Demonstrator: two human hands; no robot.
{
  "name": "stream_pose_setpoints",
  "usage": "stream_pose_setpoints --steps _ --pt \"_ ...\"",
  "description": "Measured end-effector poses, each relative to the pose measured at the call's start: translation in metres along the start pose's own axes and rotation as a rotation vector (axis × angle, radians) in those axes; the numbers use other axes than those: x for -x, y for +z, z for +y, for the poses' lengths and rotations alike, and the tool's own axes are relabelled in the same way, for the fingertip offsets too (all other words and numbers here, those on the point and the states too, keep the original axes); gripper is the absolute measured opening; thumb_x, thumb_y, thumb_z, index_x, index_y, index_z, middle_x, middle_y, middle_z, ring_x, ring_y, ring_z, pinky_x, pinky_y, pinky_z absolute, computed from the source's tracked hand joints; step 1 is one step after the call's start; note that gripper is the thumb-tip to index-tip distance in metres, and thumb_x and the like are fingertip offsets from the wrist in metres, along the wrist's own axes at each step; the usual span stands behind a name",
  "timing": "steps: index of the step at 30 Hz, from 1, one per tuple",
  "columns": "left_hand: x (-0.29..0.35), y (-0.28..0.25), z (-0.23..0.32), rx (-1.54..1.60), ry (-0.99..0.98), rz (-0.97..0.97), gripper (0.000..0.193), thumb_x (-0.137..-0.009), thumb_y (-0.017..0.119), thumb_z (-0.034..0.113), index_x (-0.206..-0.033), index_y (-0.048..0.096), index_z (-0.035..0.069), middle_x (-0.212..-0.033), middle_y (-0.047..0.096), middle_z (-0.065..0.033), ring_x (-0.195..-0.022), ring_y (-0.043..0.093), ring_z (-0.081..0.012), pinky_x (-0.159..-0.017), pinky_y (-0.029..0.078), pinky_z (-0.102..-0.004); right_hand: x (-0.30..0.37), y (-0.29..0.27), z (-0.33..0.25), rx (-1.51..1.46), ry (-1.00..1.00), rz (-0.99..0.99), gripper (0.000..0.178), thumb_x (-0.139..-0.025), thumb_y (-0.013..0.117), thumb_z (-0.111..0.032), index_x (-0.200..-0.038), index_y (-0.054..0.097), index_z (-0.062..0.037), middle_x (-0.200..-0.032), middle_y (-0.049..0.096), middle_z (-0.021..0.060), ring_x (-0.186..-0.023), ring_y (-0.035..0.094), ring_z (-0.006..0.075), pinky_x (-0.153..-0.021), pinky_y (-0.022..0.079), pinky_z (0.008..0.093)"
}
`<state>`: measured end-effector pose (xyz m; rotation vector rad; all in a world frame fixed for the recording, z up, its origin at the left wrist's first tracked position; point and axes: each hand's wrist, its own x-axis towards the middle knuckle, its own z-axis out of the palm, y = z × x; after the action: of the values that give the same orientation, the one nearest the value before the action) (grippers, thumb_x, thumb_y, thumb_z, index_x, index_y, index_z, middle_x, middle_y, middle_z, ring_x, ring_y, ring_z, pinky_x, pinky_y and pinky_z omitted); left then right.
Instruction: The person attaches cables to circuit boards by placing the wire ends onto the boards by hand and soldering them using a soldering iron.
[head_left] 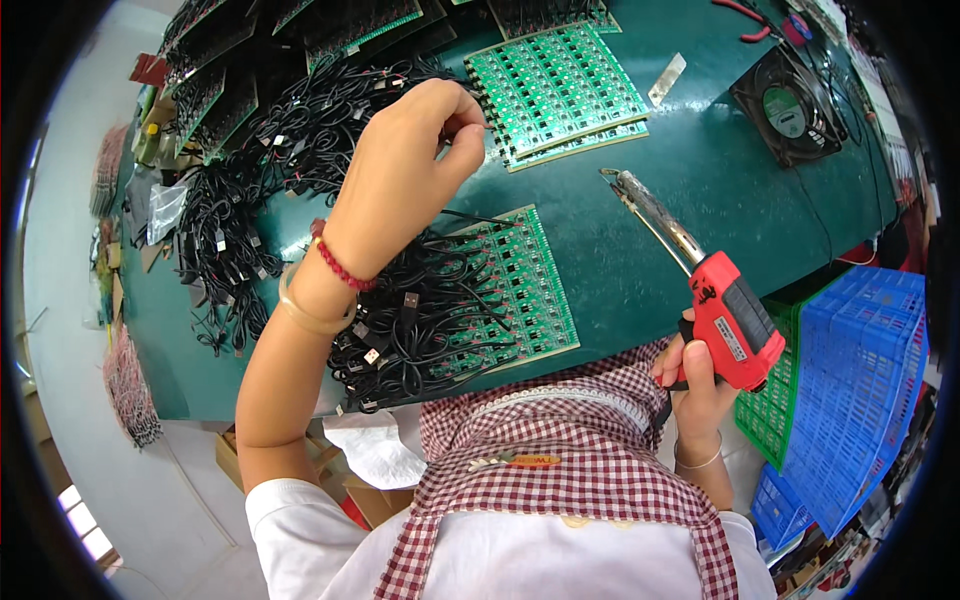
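My left hand (415, 140) is closed in a pinch beside the left edge of a stack of green circuit boards (560, 90). What its fingertips hold, if anything, is too small to make out. My right hand (698, 385) grips a red and black soldering gun (732, 322), its metal tip pointing up and left over the table, apart from the boards. Nearer to me lies another green circuit board (530, 285), with many black cables (415, 335) running off its left side. Some of those cables end in USB plugs.
A heap of black USB cables (310, 125) covers the table's far left, below more racked boards (360, 30). At right are a black fan (788, 108), a small metal strip (667, 78) and red-handled pliers (745, 20). Blue (850, 350) and green baskets (768, 400) stand off the table's right edge.
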<state>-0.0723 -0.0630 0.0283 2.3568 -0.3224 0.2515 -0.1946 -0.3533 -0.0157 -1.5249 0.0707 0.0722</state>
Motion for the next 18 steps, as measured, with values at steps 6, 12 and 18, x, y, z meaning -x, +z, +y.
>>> stream_pose_setpoints --steps 6,12,18 --pt "0.027 -0.007 0.038 -0.192 0.069 -0.037 0.010 -0.078 0.061 0.002 -0.086 0.056 0.002 -0.079 0.054 -0.0135 -0.068 0.057 -0.0327 -0.059 0.048 -0.0380 -0.002 0.002 -0.002 -0.005 -0.038 0.002 0.033 -0.091 0.050 -0.017 -0.114 0.046 0.0058 -0.059 0.049 0.0064 -0.047 0.046 0.0117 -0.048 0.044 0.0259" --pt "0.050 0.024 0.031 -0.017 -0.010 -0.159 0.012 -0.081 0.059 -0.001 -0.093 0.061 0.002 -0.077 0.054 -0.0130 -0.063 0.054 -0.0287 -0.057 0.044 -0.0346 0.000 0.003 -0.001 -0.016 -0.026 -0.035 0.033 -0.091 0.050 -0.017 -0.115 0.046 0.0059 -0.060 0.050 0.0065 -0.048 0.046 0.0113 -0.049 0.044 0.0263" --pt "0.045 0.034 0.022 0.055 -0.016 -0.164 0.016 -0.082 0.053 -0.005 -0.093 0.062 0.001 -0.075 0.055 -0.0128 -0.064 0.055 -0.0262 -0.059 0.044 -0.0328 0.002 -0.004 -0.001 -0.045 -0.028 0.023 0.031 -0.091 0.049 -0.016 -0.114 0.046 0.0055 -0.061 0.050 0.0065 -0.048 0.046 0.0110 -0.049 0.045 0.0262"
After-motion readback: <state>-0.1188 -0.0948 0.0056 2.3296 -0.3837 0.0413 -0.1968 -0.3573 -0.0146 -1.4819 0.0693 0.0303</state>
